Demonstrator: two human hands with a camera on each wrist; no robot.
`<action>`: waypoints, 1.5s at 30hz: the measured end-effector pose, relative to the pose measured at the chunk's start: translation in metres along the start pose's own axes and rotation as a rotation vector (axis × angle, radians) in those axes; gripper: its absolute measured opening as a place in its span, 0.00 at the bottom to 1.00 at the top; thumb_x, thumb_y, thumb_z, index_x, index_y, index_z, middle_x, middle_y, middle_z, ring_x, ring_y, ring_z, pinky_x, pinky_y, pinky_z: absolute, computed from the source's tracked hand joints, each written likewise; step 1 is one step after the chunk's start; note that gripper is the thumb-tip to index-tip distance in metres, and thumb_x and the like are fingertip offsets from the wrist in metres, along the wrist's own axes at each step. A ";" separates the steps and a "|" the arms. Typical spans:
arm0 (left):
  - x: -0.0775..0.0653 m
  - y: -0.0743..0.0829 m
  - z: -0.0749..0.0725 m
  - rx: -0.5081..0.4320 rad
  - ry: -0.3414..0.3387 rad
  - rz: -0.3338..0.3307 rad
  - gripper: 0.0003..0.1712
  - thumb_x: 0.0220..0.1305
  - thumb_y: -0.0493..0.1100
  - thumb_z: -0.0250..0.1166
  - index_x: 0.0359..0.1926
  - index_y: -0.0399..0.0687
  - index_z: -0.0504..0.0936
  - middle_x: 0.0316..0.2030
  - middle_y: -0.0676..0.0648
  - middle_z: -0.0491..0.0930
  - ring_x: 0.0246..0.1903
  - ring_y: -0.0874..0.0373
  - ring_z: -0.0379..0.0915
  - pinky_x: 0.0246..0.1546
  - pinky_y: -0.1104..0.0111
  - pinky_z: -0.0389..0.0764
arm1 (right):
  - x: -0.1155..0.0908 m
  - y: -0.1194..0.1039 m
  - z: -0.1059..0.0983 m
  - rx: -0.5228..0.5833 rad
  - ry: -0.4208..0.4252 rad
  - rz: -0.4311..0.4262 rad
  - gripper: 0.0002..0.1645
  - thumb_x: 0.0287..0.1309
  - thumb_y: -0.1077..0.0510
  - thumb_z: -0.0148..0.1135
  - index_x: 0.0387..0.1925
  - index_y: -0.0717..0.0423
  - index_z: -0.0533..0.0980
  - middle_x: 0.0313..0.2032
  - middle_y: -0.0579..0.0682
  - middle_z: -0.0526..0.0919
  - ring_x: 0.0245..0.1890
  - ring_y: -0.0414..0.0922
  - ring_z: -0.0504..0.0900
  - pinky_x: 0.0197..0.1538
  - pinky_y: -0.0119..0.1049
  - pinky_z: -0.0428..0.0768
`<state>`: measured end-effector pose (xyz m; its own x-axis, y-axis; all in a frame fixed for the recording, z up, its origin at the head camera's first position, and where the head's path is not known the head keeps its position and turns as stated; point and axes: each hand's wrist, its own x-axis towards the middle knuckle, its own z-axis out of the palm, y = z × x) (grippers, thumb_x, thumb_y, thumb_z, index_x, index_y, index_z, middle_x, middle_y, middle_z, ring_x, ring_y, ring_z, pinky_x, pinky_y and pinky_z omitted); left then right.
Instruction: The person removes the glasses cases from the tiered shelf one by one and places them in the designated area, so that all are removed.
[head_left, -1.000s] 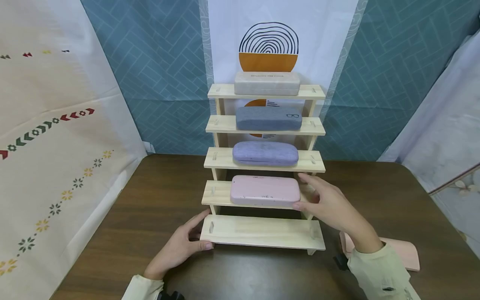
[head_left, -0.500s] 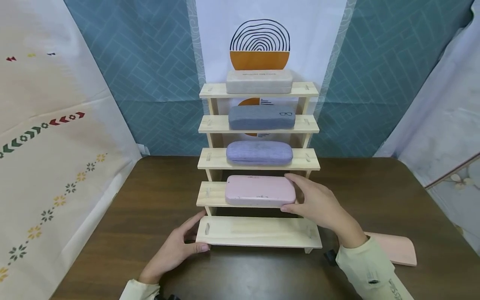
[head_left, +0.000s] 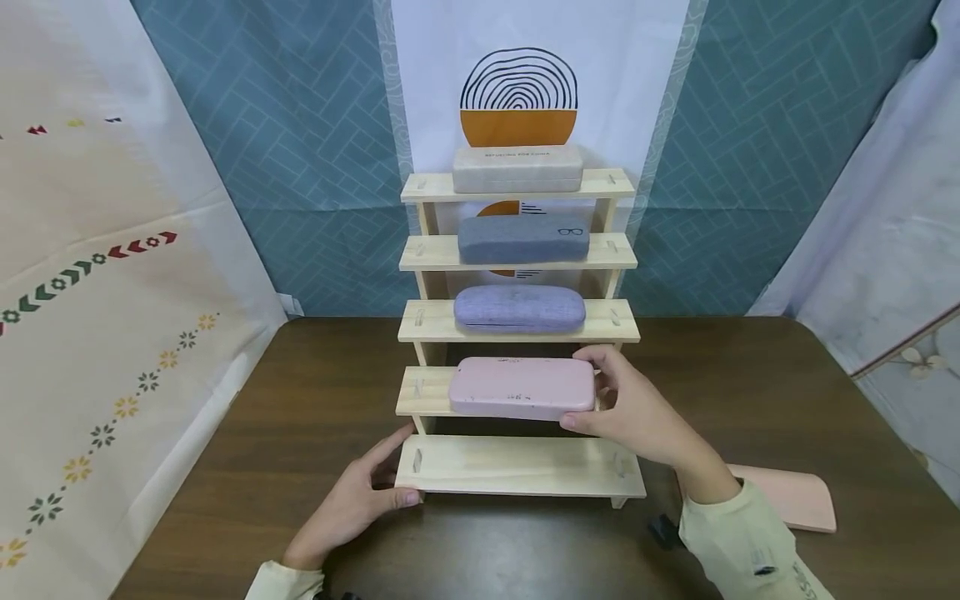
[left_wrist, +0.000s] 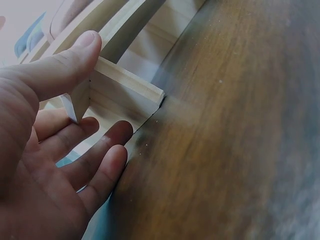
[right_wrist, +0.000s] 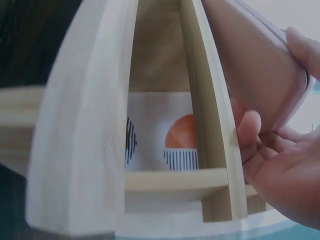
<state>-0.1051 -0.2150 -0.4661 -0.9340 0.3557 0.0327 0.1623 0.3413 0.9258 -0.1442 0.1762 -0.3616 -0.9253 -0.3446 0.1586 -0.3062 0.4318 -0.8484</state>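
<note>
In the head view a stepped wooden display stand rises from the table, a glasses case on each of its upper shelves. My right hand grips the right end of the pink glasses case at the second shelf from the bottom, thumb at the front and fingers behind. The case's front edge hangs slightly past that shelf. My left hand holds the left end of the bottom shelf, thumb on its front corner. In the left wrist view the thumb lies against the wood, the other fingers loosely bent beside the end support.
Higher up sit a purple case, a blue-grey case and a pale grey case. A peach-coloured case lies on the table, partly behind my right forearm. Patterned cloths hang behind and at both sides.
My right fingers have moved in onto the pink case's end, and the case has shifted a little forward over the shelf's edge. My left hand stays at the bottom shelf. The head view moved slightly.
</note>
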 end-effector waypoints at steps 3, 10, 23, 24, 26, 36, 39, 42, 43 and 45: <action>0.000 0.000 0.000 0.005 -0.004 0.004 0.53 0.54 0.44 0.79 0.77 0.55 0.61 0.62 0.40 0.72 0.46 0.50 0.80 0.45 0.66 0.79 | 0.001 0.000 0.003 0.151 0.005 -0.009 0.45 0.49 0.63 0.80 0.64 0.60 0.63 0.54 0.58 0.73 0.45 0.55 0.76 0.42 0.36 0.78; 0.001 0.002 0.000 0.017 -0.007 0.009 0.54 0.54 0.46 0.79 0.78 0.55 0.61 0.62 0.41 0.72 0.46 0.51 0.80 0.45 0.66 0.79 | -0.001 -0.008 0.007 0.413 0.032 0.024 0.50 0.51 0.74 0.73 0.73 0.65 0.59 0.60 0.66 0.68 0.48 0.50 0.79 0.44 0.34 0.82; 0.002 0.002 0.001 0.007 -0.011 0.049 0.52 0.55 0.44 0.78 0.77 0.50 0.62 0.63 0.37 0.71 0.46 0.50 0.79 0.45 0.67 0.79 | -0.008 -0.009 0.005 0.459 0.088 -0.036 0.47 0.49 0.74 0.74 0.70 0.60 0.65 0.60 0.60 0.69 0.50 0.53 0.78 0.46 0.36 0.82; 0.002 0.002 0.001 0.004 -0.011 0.050 0.52 0.55 0.43 0.78 0.77 0.50 0.62 0.64 0.37 0.70 0.47 0.50 0.79 0.45 0.67 0.79 | -0.009 -0.009 0.005 0.475 0.086 -0.044 0.46 0.49 0.75 0.74 0.70 0.60 0.66 0.60 0.60 0.69 0.50 0.53 0.78 0.46 0.36 0.82; 0.001 0.002 0.002 0.006 -0.012 0.058 0.51 0.56 0.43 0.78 0.77 0.50 0.62 0.65 0.36 0.69 0.47 0.49 0.79 0.46 0.67 0.78 | -0.010 -0.009 0.004 0.512 0.081 -0.061 0.45 0.49 0.75 0.73 0.69 0.59 0.67 0.58 0.60 0.70 0.48 0.51 0.79 0.45 0.36 0.83; 0.000 0.002 0.001 0.019 0.000 0.041 0.52 0.54 0.44 0.79 0.77 0.51 0.62 0.60 0.38 0.73 0.45 0.51 0.79 0.45 0.66 0.78 | -0.023 -0.005 -0.007 0.648 0.026 -0.083 0.43 0.51 0.77 0.67 0.69 0.59 0.67 0.59 0.61 0.69 0.47 0.49 0.80 0.47 0.37 0.82; -0.001 0.002 0.001 0.014 -0.001 0.013 0.53 0.54 0.45 0.79 0.77 0.53 0.62 0.59 0.39 0.73 0.45 0.50 0.79 0.45 0.66 0.78 | -0.027 -0.003 -0.012 0.658 0.012 -0.111 0.42 0.53 0.77 0.65 0.70 0.58 0.67 0.59 0.61 0.70 0.49 0.50 0.78 0.49 0.37 0.81; -0.002 0.003 0.001 0.000 -0.004 -0.007 0.53 0.53 0.45 0.79 0.77 0.54 0.62 0.58 0.39 0.74 0.45 0.50 0.80 0.44 0.66 0.78 | -0.031 0.001 -0.018 0.665 0.003 -0.139 0.41 0.54 0.77 0.64 0.70 0.57 0.68 0.59 0.61 0.71 0.51 0.51 0.76 0.50 0.38 0.81; -0.002 0.004 0.001 -0.003 -0.004 -0.008 0.53 0.53 0.45 0.79 0.77 0.54 0.62 0.58 0.39 0.74 0.45 0.49 0.80 0.44 0.66 0.78 | -0.033 0.002 -0.020 0.671 -0.001 -0.145 0.41 0.55 0.77 0.63 0.70 0.57 0.67 0.59 0.61 0.70 0.52 0.51 0.76 0.51 0.38 0.80; -0.002 0.004 0.001 0.001 0.000 -0.014 0.53 0.53 0.45 0.79 0.77 0.56 0.62 0.59 0.40 0.74 0.45 0.50 0.80 0.45 0.66 0.78 | -0.035 0.005 -0.023 0.682 -0.005 -0.151 0.42 0.55 0.78 0.62 0.71 0.58 0.67 0.60 0.61 0.70 0.53 0.52 0.75 0.51 0.38 0.80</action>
<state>-0.1021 -0.2135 -0.4631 -0.9362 0.3509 0.0198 0.1497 0.3472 0.9258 -0.1180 0.2098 -0.3596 -0.8821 -0.3641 0.2990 -0.2209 -0.2408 -0.9451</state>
